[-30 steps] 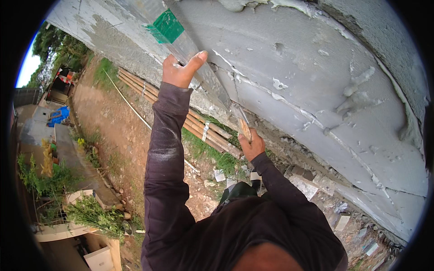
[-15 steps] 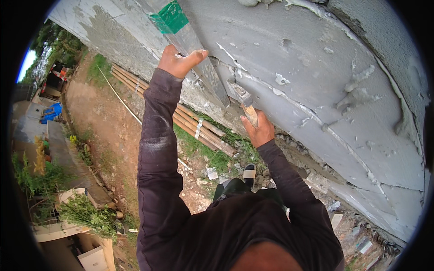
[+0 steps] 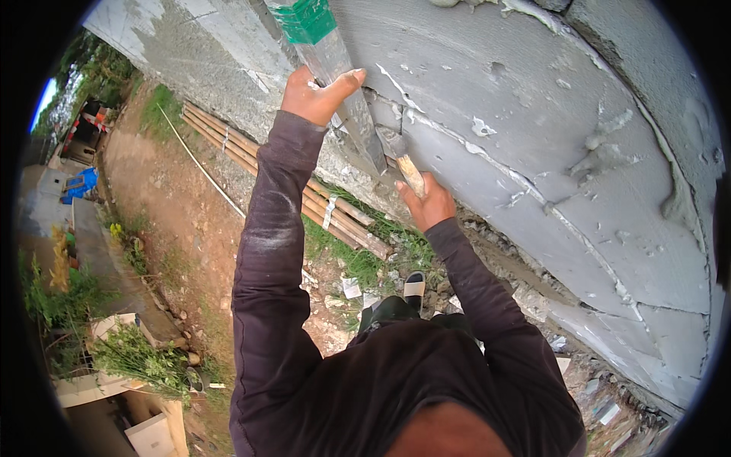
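Observation:
My left hand [image 3: 314,97] is wrapped round a long, flat-faced metal straightedge [image 3: 361,131], its thumb across the face. Green tape [image 3: 307,23] bands the bar above that hand. The bar stands tilted against a grey block wall [image 3: 464,72]. In my right hand [image 3: 432,204] is the wooden handle of a trowel [image 3: 412,177]. Its mortar-smeared metal blade lies beside the bar's lower end, close to the wall; whether the blade touches either I cannot tell. Rough mortar lines the joints between the blocks.
Several long, brownish poles [image 3: 352,225], tied in a bundle, lie on the ground along the wall's foot. A thin pale pole [image 3: 199,174] rests on the dirt to the left. My sandalled foot [image 3: 414,286] is among rubble and grass. Leafy plants [image 3: 141,358] grow at the lower left.
The bar and my left hand have shifted slightly right. My right hand has moved a little left and up, and the trowel has turned, its blade now closer against the bar.

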{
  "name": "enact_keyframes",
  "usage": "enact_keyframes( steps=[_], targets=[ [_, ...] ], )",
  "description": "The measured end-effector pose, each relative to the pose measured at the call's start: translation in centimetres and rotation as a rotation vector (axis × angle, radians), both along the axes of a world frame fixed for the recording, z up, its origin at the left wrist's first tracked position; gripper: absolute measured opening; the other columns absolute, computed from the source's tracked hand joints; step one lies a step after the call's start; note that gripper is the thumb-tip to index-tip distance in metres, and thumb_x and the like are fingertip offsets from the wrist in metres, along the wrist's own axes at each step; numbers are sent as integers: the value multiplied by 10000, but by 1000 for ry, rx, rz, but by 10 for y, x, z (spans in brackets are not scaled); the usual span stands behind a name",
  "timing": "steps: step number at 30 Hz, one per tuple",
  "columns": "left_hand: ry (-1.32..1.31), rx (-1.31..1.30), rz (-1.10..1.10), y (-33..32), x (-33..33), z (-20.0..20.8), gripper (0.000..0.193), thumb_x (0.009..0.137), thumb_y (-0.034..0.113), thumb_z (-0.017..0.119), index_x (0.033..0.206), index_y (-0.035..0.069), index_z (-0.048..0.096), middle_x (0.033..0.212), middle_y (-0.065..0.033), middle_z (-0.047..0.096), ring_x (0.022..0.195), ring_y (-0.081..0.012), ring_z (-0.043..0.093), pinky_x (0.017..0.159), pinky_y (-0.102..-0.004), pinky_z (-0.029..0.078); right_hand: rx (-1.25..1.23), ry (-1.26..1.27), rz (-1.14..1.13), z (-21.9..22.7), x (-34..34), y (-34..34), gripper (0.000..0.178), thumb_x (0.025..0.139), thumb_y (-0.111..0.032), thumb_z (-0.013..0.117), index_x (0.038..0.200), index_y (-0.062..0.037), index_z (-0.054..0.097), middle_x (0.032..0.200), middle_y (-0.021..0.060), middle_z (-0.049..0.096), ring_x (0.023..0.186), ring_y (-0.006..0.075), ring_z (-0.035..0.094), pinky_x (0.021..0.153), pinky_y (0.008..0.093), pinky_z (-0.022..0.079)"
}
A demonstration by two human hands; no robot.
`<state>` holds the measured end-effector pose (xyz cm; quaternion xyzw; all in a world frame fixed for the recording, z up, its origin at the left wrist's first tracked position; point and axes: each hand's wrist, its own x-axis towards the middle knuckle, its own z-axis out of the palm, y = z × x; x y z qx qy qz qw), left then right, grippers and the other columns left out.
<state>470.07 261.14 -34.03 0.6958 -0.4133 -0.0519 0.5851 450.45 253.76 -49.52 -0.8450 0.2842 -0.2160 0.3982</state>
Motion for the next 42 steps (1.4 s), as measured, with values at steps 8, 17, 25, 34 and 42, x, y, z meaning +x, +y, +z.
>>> enact_keyframes(
  steps=[8,17,25,34,42],
  targets=[
    [-220,-40,151,-1,-9,-4,438,686,346,726,899,-16,602,799,-121,640,712,-179,603,643,-312,472,488,-143,-15,5,-23,7,335,856,-305,511,960,12,531,674,109,582,576,208,582,540,324,450],
    [-372,114,213,30,-5,-126,514,665,382,734,933,-12,541,824,-116,571,637,-197,517,578,-332,451,389,-238,-68,-15,-107,25,270,839,-249,550,890,16,547,592,60,536,519,127,512,502,283,412],
    [-356,227,443,4,-29,-144,489,668,401,732,693,-31,504,588,-181,514,549,-332,524,512,-403,409,338,-77,-146,-46,-141,26,302,831,-296,562,870,4,554,615,124,558,559,198,561,543,319,432],
    [-105,-114,434,12,-34,-135,404,763,359,636,877,-15,534,713,-153,571,627,-335,539,582,-382,426,330,43,-162,-53,-152,20,347,828,-345,558,871,-1,556,643,153,573,597,253,588,576,347,444],
    [-81,-189,419,5,-41,-101,241,870,190,498,760,-15,560,578,-105,536,536,-189,523,512,-313,395,320,124,-128,-63,-165,24,391,822,-385,546,894,-1,548,636,173,564,607,310,583,578,360,445]
  ],
)
